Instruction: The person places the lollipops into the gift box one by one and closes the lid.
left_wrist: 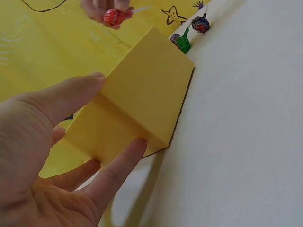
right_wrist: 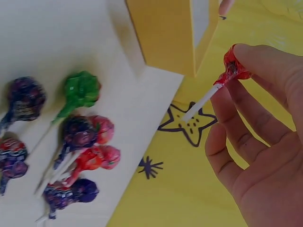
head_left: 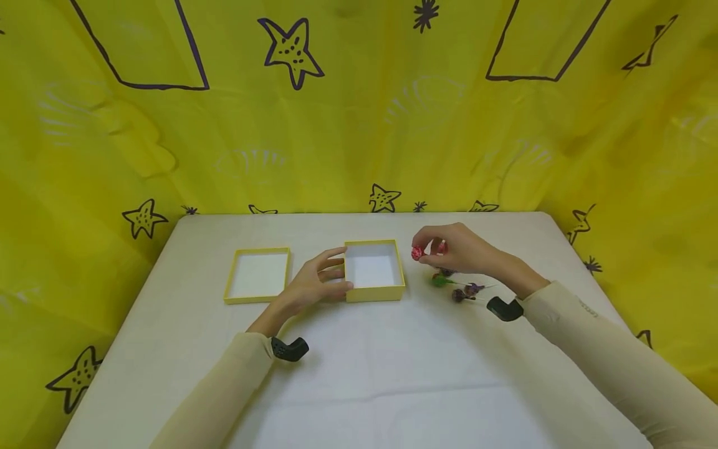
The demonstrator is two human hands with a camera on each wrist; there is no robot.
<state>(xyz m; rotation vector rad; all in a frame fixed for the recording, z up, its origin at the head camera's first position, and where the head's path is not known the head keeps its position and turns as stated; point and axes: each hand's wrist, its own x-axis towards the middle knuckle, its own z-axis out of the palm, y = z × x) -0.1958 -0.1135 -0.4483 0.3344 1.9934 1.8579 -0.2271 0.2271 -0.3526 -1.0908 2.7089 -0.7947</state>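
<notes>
A red-wrapped lollipop [head_left: 417, 252] is pinched between the thumb and fingers of my right hand [head_left: 457, 248], raised just right of the box. In the right wrist view its white stick slants down from the wrapper [right_wrist: 231, 68]. My left hand [head_left: 314, 280] touches the left side of the yellow box [head_left: 376, 293], its thumb at the near corner and its fingers spread along the wall [left_wrist: 106, 130]. The box stands with its white inside facing up. Several wrapped lollipops lie below the right hand, including a green one [right_wrist: 80, 90] and dark purple ones [right_wrist: 78, 132].
A shallow yellow-rimmed lid [head_left: 229, 284] lies left of the left hand, white inside up. A white cloth [head_left: 359, 380] covers the table. Yellow curtains [head_left: 348, 137] with drawn stars hang behind and at both sides.
</notes>
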